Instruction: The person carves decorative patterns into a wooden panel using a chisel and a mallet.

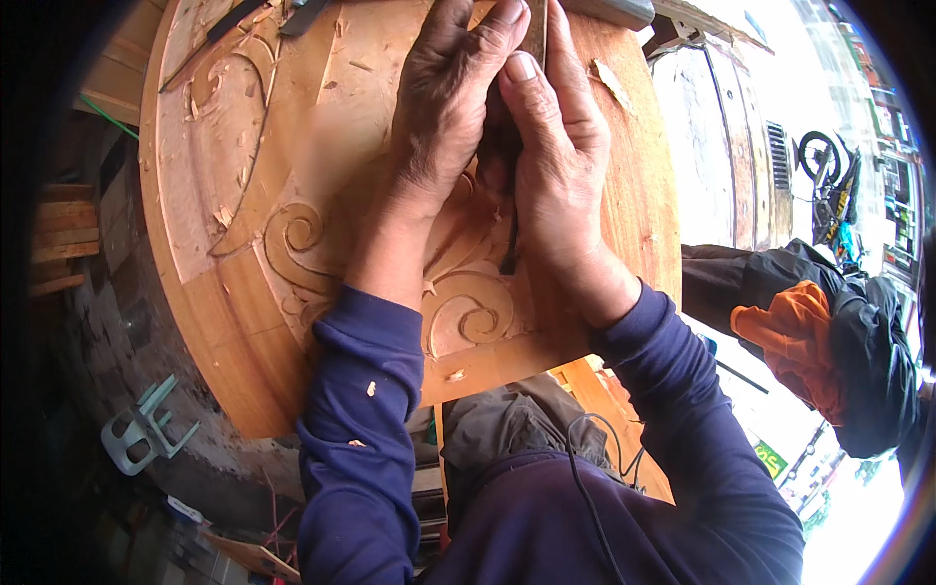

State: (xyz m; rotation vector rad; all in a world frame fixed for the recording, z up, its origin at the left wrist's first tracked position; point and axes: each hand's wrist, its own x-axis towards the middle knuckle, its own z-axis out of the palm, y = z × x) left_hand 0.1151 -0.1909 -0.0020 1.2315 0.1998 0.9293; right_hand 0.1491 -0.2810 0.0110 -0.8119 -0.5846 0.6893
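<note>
Up and to the left of the left hand (441, 117), a long dark tool (230, 21) and a dark flat piece (304, 18) lie near the upper edge of view. The left hand has its thumb stretched forward beside the right one; its other fingertips are hidden, so how firmly it grips cannot be told. The right hand (561, 166) sets its thumb and forefinger on either side of a narrow shaft (535, 31), pinching it; the shaft runs out of view ahead of both hands. The two hands block the wood between and beneath them. Just beyond the right hand's fingertips to the right sit a grey rounded object (619, 10) and a curled wood shaving (613, 86).

Under both hands spreads the carved wooden panel (234, 317), curved along its left edge, with one scroll (292, 239) to the left of the left wrist and another scroll (478, 317) below, between the wrists. Loose chips dot it.

Well left of the hands are stacked boards (63, 234) and, lower, a pale green stool (146, 427). Well right are an orange cloth (795, 336) against dark fabric (877, 390) and, above, a motorbike (834, 190).
</note>
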